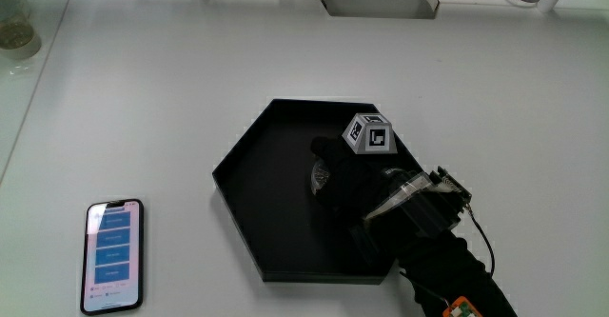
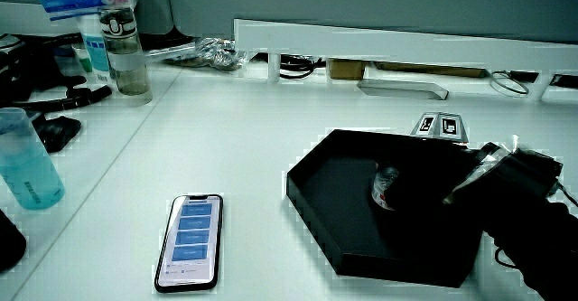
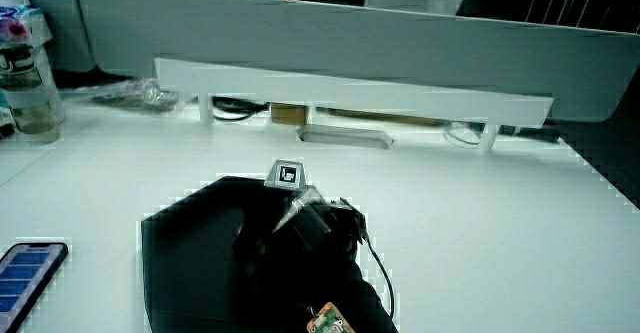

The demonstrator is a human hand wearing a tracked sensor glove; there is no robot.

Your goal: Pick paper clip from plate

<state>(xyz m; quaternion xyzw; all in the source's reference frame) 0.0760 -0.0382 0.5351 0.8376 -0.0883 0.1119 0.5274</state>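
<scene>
The paper clip cannot be made out with any certainty: a small pale glint shows in the plate (image 1: pixel 249 169) under the front of the hand (image 1: pixel 347 179) in the main view and again in a side view (image 2: pixel 386 187), and my guess is that this is the clip or a thing held at the fingertips, but you should not take that as settled. The plate is a black hexagonal tray lying near the middle of the surface (image 1: pixel 171 89), nearer to your edge than to the partition, and the gloved hand sits inside it, over the part of the tray floor closest to the forearm, with the patterned cube (image 1: pixel 368 133) on its back turned upward. Whether the fingers are pinched on something or merely resting, I cannot tell, since the black glove merges with the black tray in every view. To do this step well, keep the fingertips low and flat against the tray floor, because a thin clip on a smooth floor tends to slide away instead of rising; nudge it toward the tray wall if it skates. Pinch with thumb and one fingertip only, then lift straight up until you clear the rim before you carry it outward. The phone (image 1: pixel 113 255) lies well apart, near your edge of the surface, and should give no trouble.
</scene>
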